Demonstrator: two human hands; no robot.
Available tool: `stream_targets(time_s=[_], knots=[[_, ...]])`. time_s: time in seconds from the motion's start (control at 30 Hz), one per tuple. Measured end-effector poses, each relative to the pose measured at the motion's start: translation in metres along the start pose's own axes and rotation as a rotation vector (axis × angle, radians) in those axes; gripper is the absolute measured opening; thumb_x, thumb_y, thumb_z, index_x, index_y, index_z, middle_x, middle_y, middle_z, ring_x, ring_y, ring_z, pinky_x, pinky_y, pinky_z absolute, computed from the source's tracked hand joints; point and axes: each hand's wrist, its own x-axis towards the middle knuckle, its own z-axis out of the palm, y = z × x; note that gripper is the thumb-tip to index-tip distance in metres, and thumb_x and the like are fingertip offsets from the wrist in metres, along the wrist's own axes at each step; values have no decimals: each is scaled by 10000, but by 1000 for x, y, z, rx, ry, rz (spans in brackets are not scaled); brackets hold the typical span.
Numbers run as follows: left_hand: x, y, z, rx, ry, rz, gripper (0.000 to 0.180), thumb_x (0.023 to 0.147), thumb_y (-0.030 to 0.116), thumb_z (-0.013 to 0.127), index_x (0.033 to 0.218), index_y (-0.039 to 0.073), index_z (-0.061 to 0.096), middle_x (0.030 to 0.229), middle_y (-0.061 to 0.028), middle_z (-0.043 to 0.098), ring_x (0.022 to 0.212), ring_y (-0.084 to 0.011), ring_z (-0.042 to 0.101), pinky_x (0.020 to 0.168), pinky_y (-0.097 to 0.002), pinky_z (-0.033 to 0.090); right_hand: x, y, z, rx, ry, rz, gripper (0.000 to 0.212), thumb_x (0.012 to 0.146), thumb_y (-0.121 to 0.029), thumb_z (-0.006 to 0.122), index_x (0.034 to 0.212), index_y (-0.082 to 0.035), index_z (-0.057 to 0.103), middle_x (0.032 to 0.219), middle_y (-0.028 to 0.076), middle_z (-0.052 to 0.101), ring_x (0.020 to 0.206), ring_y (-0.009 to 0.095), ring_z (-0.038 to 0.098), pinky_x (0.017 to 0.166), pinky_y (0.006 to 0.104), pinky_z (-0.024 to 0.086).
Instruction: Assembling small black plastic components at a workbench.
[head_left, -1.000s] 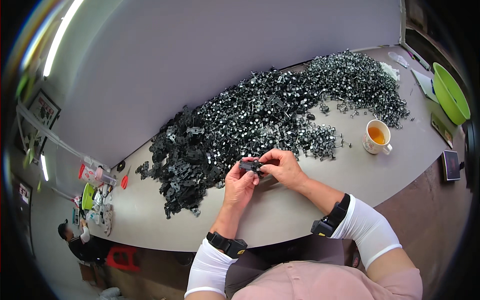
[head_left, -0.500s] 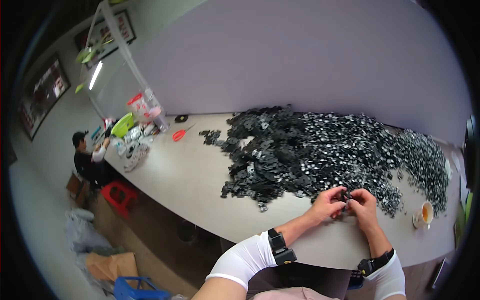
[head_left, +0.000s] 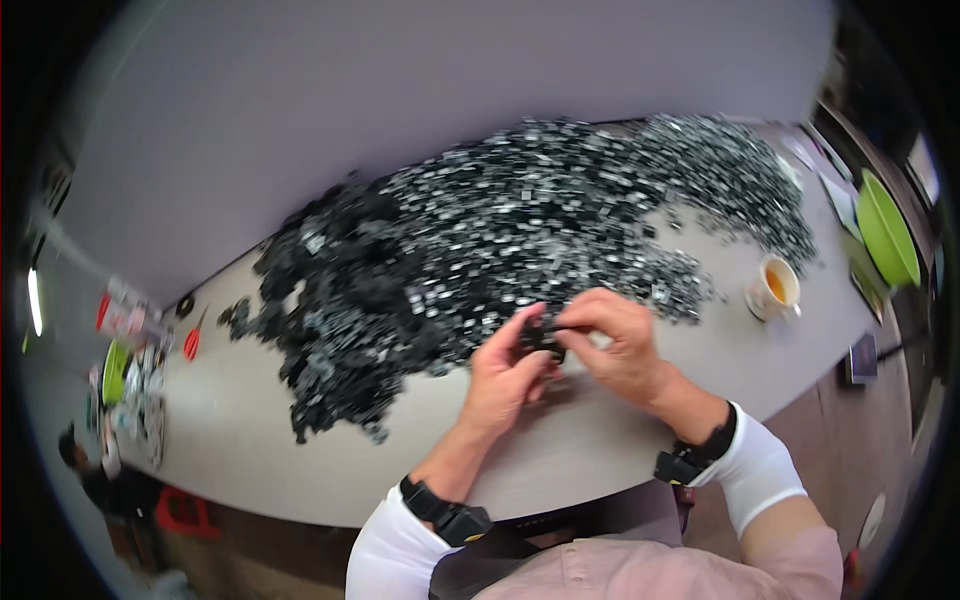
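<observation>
Close to the front of the table, my left hand (head_left: 500,380) is closed around a small black plastic-looking part (head_left: 540,338). My right hand (head_left: 622,345) meets it there, thumb and fingers pinched at the part's right side. Motion blur and my fingers hide the part's exact shape. Just beyond my hands spreads a long heap of small black pieces with shiny silvery faces (head_left: 530,215). Its left end is a darker pile of flat black pieces (head_left: 345,290).
A white mug of orange-brown drink (head_left: 773,290) stands to the right on the grey table (head_left: 240,430). Red-handled scissors (head_left: 192,342) lie far left. A green basin (head_left: 886,230) is at the right edge. Another person (head_left: 100,480) works at the far left, near a red stool (head_left: 185,512).
My view has swung to the right, so the heap and mug appear further left and the green basin shows. Both hands stay together at the black part; my right fingers sit higher on it.
</observation>
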Motion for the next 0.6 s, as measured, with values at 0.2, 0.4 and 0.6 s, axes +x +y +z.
stream_targets(time_s=[0.2, 0.4, 0.6], knots=[[0, -8, 2, 125, 52, 69, 540, 858, -44, 601, 1368, 52, 452, 870, -28, 626, 520, -35, 483, 417, -177, 403, -8, 2, 1, -8, -70, -41, 70, 767, 25, 661, 805, -5, 610, 808, 106, 576, 654, 241, 599, 557, 326, 496], [-1, -10, 2, 226, 64, 147, 519, 879, -17, 613, 1368, 50, 455, 886, 12, 600, 532, -18, 467, 410, -172, 393, -12, 2, 4, -61, -91, -48, 70, 773, 15, 652, 772, -9, 586, 784, 105, 555, 646, 256, 589, 552, 345, 488], [-2, -15, 3, 200, 77, 127, 541, 867, -35, 619, 1374, 65, 458, 981, 8, 613, 550, -12, 466, 412, -171, 396, -12, -2, 3, -110, -100, -79, 109, 782, -7, 623, 716, -16, 536, 753, 113, 516, 617, 275, 567, 526, 372, 477]])
